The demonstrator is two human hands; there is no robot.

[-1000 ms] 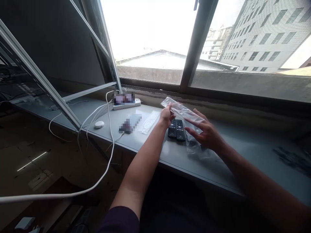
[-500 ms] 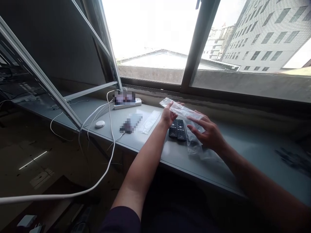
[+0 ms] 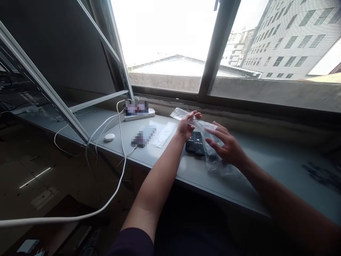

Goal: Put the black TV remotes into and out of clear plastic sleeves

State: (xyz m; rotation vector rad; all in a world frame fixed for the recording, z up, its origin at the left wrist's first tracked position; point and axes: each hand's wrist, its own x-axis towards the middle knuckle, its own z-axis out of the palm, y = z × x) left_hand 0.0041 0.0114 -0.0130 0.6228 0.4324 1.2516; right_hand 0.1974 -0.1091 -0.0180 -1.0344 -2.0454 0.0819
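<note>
- The left hand point(image 3: 185, 126) is closed on a clear plastic bag point(image 3: 203, 124); thumb and fingers pinch it near its left end, and a short part of the bag sticks out to the left past the fingers.
- The bag is long and narrow. It is held in the air, a little above the grey ledge point(image 3: 266, 170), and it runs from the left hand down to the right hand point(image 3: 227, 147).
- The right hand has its fingers stretched out and spread at the right end of the bag. The film is transparent and the fingers overlap it, so I cannot tell whether this hand really grips the bag or only touches it.
- Two black remote controls point(image 3: 195, 143) lie side by side on the ledge, touching each other, directly under the bag and between the two hands.
- More crumpled plastic film point(image 3: 213, 161) lies on the ledge just below the right hand, beside the remotes.
- A flat clear sleeve point(image 3: 165, 134) lies on the ledge just left of the left wrist.
- Farther left are a white power strip point(image 3: 138, 113) near the window frame point(image 3: 213, 49), a small white round object point(image 3: 109, 137), and white cables point(image 3: 119, 142) which hang over the ledge edge.
</note>
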